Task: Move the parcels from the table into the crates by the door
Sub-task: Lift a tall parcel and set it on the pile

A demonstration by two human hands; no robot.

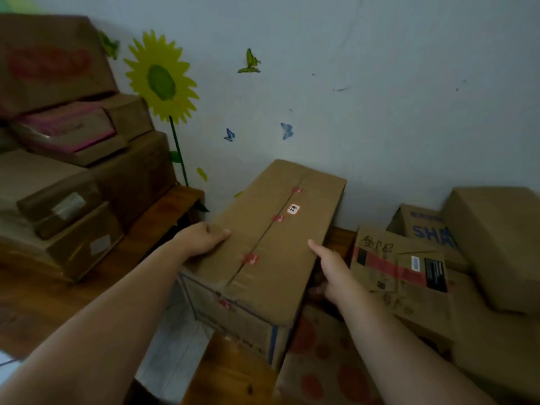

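Observation:
A long brown cardboard parcel [271,229] with red tape patches and a small white label lies in the middle, its far end against the wall. My left hand [200,238] grips its left edge, thumb on the top face. My right hand [333,270] holds the right side, thumb on the top and fingers down the side, hidden. Several other parcels [400,270] lie to the right on a wooden table [230,372].
A stack of brown boxes [64,176] stands on a wooden surface [152,229] at the left. More cartons [496,244] are piled at the right. Below the long parcel lies a carton with red spots [318,358]. The wall [350,83] carries sunflower and butterfly stickers. Pale floor tiles [175,340] show between the furniture.

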